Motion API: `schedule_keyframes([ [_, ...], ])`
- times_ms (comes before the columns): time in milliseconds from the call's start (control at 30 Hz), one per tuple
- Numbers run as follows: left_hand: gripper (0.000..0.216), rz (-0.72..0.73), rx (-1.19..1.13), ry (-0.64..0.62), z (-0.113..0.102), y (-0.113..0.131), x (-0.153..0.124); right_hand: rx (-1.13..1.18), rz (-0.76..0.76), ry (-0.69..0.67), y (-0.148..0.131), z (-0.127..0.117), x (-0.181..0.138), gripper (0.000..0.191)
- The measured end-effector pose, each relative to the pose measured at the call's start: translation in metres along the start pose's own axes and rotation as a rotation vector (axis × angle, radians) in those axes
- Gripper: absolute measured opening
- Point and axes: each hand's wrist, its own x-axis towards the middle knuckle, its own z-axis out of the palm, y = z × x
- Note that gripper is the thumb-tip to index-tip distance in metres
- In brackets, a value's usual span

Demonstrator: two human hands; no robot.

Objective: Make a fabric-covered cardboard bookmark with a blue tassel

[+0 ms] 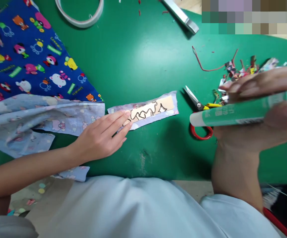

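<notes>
My left hand (103,135) lies flat with its fingers stretched out, the fingertips pressing the left end of a small fabric strip (145,110). A tan paper piece with black outlined shapes lies on that strip. My right hand (262,109) is raised close to the camera at the right and is closed around a green glue stick (235,114), whose white end points left. Part of the hand is blurred.
Blue cartoon-print fabric (31,56) and pale fabric (34,119) cover the left of the green table (138,56). Red-handled scissors (199,110) lie beside a pile of paper scraps (242,71). A tape roll (80,15) and a metal tool (183,16) lie at the far edge.
</notes>
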Motion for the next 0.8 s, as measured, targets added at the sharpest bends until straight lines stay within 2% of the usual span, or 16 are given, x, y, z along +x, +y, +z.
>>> schedule_keyframes([
  [167, 0.028, 0.024, 0.067, 0.035, -0.002, -0.002, 0.001, 0.085, -0.097, 0.001, -0.031, 0.017, 0.008, 0.03],
  [233, 0.03, 0.044, 0.093, 0.051, -0.006, -0.003, 0.002, 0.185, -0.205, -0.019, -0.044, 0.026, 0.016, 0.03],
  [300, 0.03, 0.06, 0.125, 0.082, -0.009, -0.004, 0.001, 0.378, -0.373, -0.045, -0.056, 0.035, 0.023, 0.034],
  [333, 0.029, 0.067, 0.139, 0.107, -0.011, -0.004, 0.0, 0.42, -0.384, -0.093, -0.06, 0.039, 0.024, 0.033],
  [433, 0.02, 0.084, 0.157, 0.18, -0.014, -0.008, -0.003, 0.526, -0.295, -0.26, -0.067, 0.049, 0.022, 0.032],
  [533, 0.018, 0.107, 0.176, 0.198, -0.014, -0.012, -0.005, 0.627, -0.268, -0.363, -0.064, 0.063, 0.014, 0.022],
  [633, 0.015, 0.15, 0.224, 0.184, -0.014, -0.016, -0.006, 0.695, -0.346, -0.407, -0.059, 0.085, 0.009, 0.014],
  [800, 0.012, 0.179, 0.26, 0.236, -0.011, -0.017, -0.008, 0.696, -0.386, -0.32, -0.056, 0.125, 0.01, 0.012],
])
